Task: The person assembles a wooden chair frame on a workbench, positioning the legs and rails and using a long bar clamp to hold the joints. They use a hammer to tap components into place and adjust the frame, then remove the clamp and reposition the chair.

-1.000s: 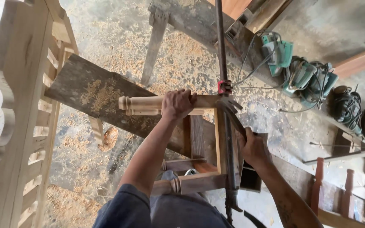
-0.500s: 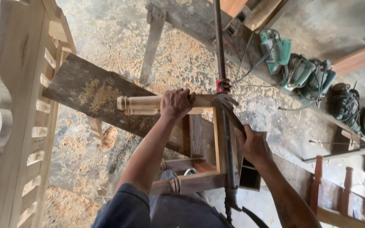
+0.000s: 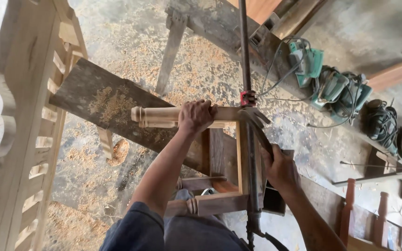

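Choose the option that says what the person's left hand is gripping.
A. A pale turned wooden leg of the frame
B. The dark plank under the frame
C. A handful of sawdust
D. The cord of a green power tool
A: the left hand is closed around the pale turned wooden leg at the top of the frame, while the right hand holds the long bar clamp.

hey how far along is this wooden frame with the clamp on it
Done: the wooden frame looks assembled, with the long bar clamp laid along it. In hand: the left hand grips the turned leg; the right hand holds the clamp. Whether it is tightened cannot be told.
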